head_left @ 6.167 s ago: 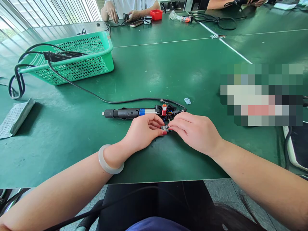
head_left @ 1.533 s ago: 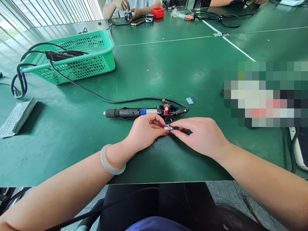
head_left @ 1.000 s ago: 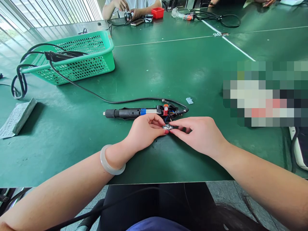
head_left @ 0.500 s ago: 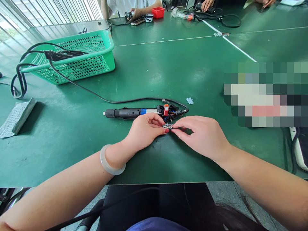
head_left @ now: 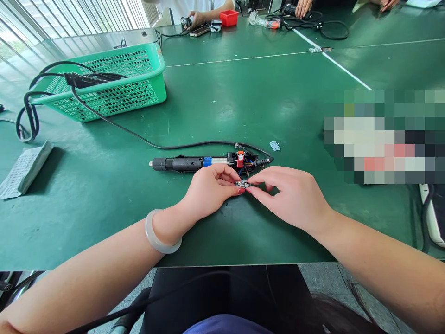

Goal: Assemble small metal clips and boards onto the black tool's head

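Between the fingertips of both hands is a small silvery metal part [head_left: 242,184], too small to name more exactly. My left hand [head_left: 212,190] pinches it from the left between thumb and fingers. From the right, my right hand [head_left: 288,195] closes thumb and forefinger on its other end. Just beyond my fingers lies an opened electric screwdriver [head_left: 187,163], its black tip end pointing left. A red switch piece and coloured wires show at its right end, partly hidden by my fingers. A black cable [head_left: 156,146] runs from that end.
A green plastic basket [head_left: 121,99] holding black cables stands at the back left. A paper-wrapped block [head_left: 28,169] lies at the left. A small pale scrap [head_left: 274,145] lies beyond my right hand. Other people's hands and a red box [head_left: 228,18] are across the table. A blurred patch covers the right.
The small metal part has turned slightly between my fingertips, and my right fingers have shifted a little. The screwdriver and basket stay where they were.
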`<state>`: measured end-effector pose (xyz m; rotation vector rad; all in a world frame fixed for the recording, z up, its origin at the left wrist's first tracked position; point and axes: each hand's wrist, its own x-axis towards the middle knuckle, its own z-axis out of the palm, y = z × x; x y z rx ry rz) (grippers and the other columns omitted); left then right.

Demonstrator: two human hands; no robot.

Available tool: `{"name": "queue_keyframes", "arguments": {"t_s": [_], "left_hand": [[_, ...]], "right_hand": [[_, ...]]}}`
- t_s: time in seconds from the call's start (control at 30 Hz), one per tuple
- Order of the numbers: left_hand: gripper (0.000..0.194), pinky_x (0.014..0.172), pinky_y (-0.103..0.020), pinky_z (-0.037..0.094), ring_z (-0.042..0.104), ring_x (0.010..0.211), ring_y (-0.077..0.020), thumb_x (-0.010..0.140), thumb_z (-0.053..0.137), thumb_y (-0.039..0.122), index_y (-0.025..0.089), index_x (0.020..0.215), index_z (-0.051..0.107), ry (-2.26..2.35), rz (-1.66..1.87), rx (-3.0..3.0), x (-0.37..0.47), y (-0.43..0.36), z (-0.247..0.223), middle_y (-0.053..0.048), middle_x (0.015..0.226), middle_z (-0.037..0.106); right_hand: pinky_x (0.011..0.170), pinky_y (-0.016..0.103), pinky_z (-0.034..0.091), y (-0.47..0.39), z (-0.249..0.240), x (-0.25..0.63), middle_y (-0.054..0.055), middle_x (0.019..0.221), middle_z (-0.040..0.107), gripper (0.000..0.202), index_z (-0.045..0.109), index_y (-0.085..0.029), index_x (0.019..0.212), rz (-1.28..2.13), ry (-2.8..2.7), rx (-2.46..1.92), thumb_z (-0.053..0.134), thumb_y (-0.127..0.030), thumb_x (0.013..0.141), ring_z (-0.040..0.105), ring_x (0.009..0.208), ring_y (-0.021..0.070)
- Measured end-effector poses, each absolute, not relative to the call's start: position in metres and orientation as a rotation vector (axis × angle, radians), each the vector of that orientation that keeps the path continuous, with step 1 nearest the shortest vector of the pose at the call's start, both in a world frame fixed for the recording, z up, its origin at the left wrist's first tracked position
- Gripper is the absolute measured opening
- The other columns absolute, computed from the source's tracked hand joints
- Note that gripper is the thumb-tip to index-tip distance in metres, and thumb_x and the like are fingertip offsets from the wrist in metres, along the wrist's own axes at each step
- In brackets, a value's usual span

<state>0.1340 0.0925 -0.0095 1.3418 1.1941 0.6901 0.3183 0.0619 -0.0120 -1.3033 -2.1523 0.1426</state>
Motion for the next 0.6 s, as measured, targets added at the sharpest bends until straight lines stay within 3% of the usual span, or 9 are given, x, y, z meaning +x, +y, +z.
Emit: {"name": "queue_keyframes", "arguments": {"t_s": [0.6], "left_hand": [[0.021,0.076,-0.028,0.055,0.068,0.076,-0.0152,0.064,0.077,0.021,0.016,0.083,0.071,1.183,0.686,1.388,0.1342,0.091,-0.0114,-0.003,0.079,0.073]], "right_hand": [[0.06,0.025,0.048,0.0626,-0.0087,0.3172,-0.001,0.076,0.071,0.013,0.073,-0.023,0.079,0.263,-2.092,-1.292,0.062,-0.02,0.082,0.062,0.064,0.0122]]}}
